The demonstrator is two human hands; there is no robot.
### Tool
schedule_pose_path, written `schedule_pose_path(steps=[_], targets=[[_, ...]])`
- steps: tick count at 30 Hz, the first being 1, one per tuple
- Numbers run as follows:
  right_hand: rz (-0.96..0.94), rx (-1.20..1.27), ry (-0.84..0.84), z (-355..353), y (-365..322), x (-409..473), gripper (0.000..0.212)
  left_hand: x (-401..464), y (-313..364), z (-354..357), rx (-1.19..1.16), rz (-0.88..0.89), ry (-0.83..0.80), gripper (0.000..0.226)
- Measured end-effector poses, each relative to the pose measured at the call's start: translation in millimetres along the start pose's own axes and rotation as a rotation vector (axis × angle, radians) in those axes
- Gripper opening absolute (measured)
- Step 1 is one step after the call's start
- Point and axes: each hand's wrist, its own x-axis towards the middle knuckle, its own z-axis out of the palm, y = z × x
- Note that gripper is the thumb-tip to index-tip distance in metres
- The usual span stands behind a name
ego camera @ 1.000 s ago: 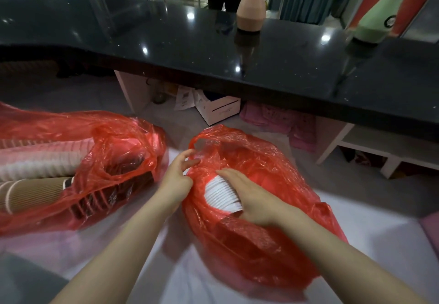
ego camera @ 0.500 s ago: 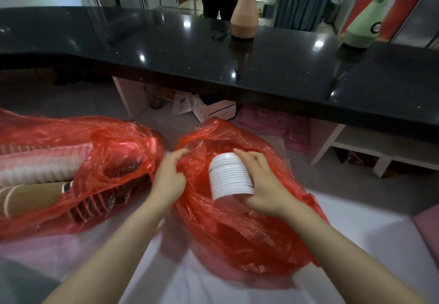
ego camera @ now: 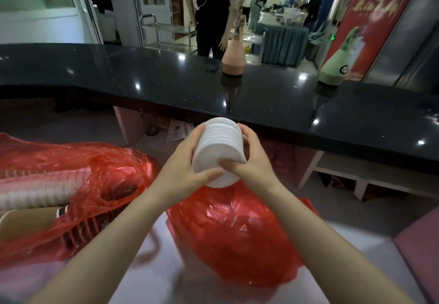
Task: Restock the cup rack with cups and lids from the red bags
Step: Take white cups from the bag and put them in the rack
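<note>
At the centre of the frame, two bare hands held a stack of white lids (ego camera: 217, 148) in the air, above a red bag (ego camera: 235, 237) that lay on the pale table (ego camera: 166, 277) in the lower middle. The left hand (ego camera: 183, 166) cupped the stack's left side, thumb across its near face. The right hand (ego camera: 251, 161) gripped the right side, fingers (ego camera: 247, 135) curled round the far edge. Both hands were closed firmly on the stack.

A second red bag (ego camera: 95, 185), at the left, showed sleeves of white and brown paper cups (ego camera: 35, 199) through its plastic.

The step in hand looked like unloading lids. No cup rack was visible, so the next move likely called for carrying the stack level, without it fanning apart, to wherever the rack stood.
</note>
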Motion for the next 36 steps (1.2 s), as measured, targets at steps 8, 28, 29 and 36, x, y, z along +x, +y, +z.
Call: schedule_pose_path(steps=[8, 28, 29, 36], targets=[[-0.15, 0.018, -0.193, 17.7, -49.4, 4.3, 0.095, -11.7, 15.3, -39.3, 0.028, 0.061, 0.192, 0.082], [-0.411, 0.268, -0.896, 339.0, -174.3, -217.1, 0.074, -408.8, 103.2, -224.8, 0.518, -0.425, 0.842, 0.079], [-0.408, 0.283, -0.94, 353.7, -179.4, -243.8, 0.075, -439.2, 112.0, -226.7, 0.542, -0.462, 0.875, 0.081], [-0.506, 0.357, -1.079, 420.9, -220.3, -389.6, 0.067, -603.8, 164.1, -226.1, 0.592, -0.574, 1.094, 0.061]])
